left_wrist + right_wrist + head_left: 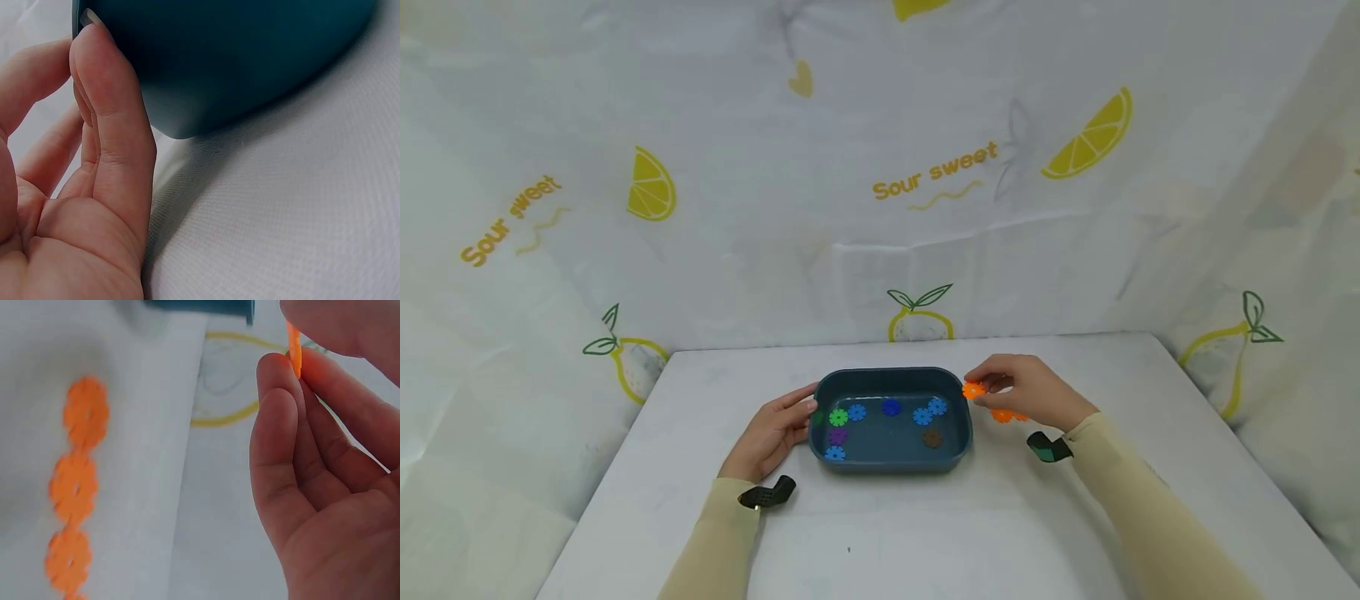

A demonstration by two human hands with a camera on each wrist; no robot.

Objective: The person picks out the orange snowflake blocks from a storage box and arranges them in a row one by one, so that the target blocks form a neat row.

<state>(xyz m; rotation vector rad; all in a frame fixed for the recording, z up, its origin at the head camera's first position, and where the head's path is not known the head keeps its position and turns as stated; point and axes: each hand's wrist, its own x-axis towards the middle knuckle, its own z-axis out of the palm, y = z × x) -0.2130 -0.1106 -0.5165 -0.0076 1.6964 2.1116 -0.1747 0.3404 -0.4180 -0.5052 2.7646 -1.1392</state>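
Note:
My left hand (772, 435) holds the left end of a dark blue plastic tub (891, 468), fingertips at its rim. In the left wrist view those fingers (119, 106) lie against the tub's wall (237, 69). Inside the tub lie several notched plastic discs, among them a green disc (838, 417), a purple disc (837, 436) and a brown disc (932, 438). My right hand (1030, 390) pinches an orange notched disc (973, 390) beside the tub's right rim. In the right wrist view that disc (294, 350) is edge-on between thumb and fingers.
Several more orange discs (74, 487) lie in a row, touching end to end, on the white table (880, 533) under my right hand. A white curtain (737, 208) printed with lemons stands behind the table's back edge. Dark bands (767, 493) sit at both wrists.

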